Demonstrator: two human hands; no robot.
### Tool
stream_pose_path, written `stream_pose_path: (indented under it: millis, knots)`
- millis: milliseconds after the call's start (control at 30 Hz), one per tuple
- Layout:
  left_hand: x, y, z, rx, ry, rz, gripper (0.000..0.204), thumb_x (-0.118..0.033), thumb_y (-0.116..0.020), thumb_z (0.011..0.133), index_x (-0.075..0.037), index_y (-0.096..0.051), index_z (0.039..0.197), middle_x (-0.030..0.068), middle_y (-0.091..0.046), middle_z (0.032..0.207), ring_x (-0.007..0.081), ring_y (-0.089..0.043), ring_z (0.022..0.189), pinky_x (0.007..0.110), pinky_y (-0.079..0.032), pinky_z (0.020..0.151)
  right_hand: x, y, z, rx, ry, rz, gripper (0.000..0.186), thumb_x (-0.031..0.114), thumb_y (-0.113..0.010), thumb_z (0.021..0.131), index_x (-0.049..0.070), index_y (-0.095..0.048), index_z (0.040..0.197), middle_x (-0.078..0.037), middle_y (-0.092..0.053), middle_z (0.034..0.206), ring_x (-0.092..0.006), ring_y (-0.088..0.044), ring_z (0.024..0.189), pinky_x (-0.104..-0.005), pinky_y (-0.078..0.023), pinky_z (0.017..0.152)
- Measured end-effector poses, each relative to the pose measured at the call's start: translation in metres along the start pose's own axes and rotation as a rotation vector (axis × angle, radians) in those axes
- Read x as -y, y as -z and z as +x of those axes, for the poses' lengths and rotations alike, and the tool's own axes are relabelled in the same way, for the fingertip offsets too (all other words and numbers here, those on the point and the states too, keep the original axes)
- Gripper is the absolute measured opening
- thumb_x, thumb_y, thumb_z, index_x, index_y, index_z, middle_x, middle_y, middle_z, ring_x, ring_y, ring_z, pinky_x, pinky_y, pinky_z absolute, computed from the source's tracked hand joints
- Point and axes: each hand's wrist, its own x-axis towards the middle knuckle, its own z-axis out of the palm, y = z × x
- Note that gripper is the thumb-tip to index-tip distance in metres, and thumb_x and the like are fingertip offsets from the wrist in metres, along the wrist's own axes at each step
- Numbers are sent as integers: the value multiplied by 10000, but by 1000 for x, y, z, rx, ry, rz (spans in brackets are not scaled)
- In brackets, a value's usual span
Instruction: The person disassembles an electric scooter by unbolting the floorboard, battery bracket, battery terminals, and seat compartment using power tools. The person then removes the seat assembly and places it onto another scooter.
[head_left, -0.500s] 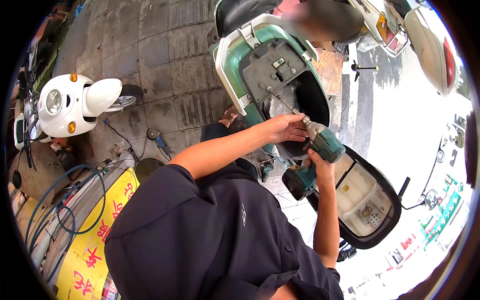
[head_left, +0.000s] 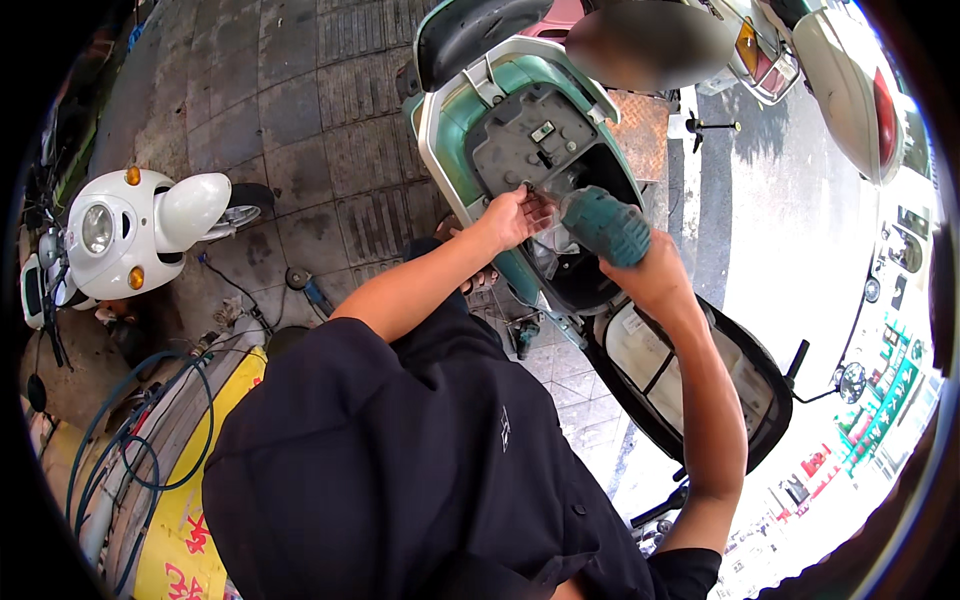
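Nearest: wearer's dark short-sleeved shirt point(head_left: 400, 470), filling lower mid of view. Hands apart. R hand point(head_left: 652, 275) clamped round the grip of a teal pistol-shaped power drill point(head_left: 607, 225), held above the black plastic storage bucket point(head_left: 590, 288) of a green, cream-trimmed scooter point(head_left: 455, 125); drill nose points L, blurred. L hand point(head_left: 515, 218) has fingers bent just beside the nose, nr lower edge of a grey moulded plastic panel point(head_left: 520, 135); can't tell if they pinch anything.

Beside bucket: oblong black-rimmed shell w/ cream interior point(head_left: 730, 375), partly behind R forearm. Lower L: yellow sheet w/ red lettering point(head_left: 160, 545).

Further out, on grey paving slabs point(head_left: 290, 115): blue-bodied disc grinder point(head_left: 317, 298), then rounded white scooter w/ orange indicators point(head_left: 125, 230). Top R: white vehicle tail w/ red lamp point(head_left: 840, 95).
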Motion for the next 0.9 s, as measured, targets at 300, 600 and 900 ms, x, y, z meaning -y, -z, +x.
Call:
stream_pose_path:
  millis: [300,600,900]
  knots:
    - [9,-38,-32,61,90,-91,350,-384,-485,982,-56,-596,933,73,-634,849,233,-631,793,418,-541,747,6,2,-10,35,-155,33,309,122,-692,722,-16,-625,991,-189,-671,854,-309,-654,790,-367,-503,757]
    - [24,-62,-51,225,198,-180,282,-291,-456,998,-54,-585,917,112,-678,1009,242,-664,892,380,-547,759,-5,-3,-31,-27,-305,203,299,131,-707,741,-15,-645,994,-114,-668,785,-141,-611,686,-316,-503,667]
    - [69,-68,-27,338,402,-160,294,-327,-424,1011,-102,-596,932,112,-645,1148,261,-622,1072,409,-486,945,-51,-17,-72,-133,-292,161,248,112,-702,759,-12,-642,966,-88,-661,746,-126,-596,630,-310,-496,617]
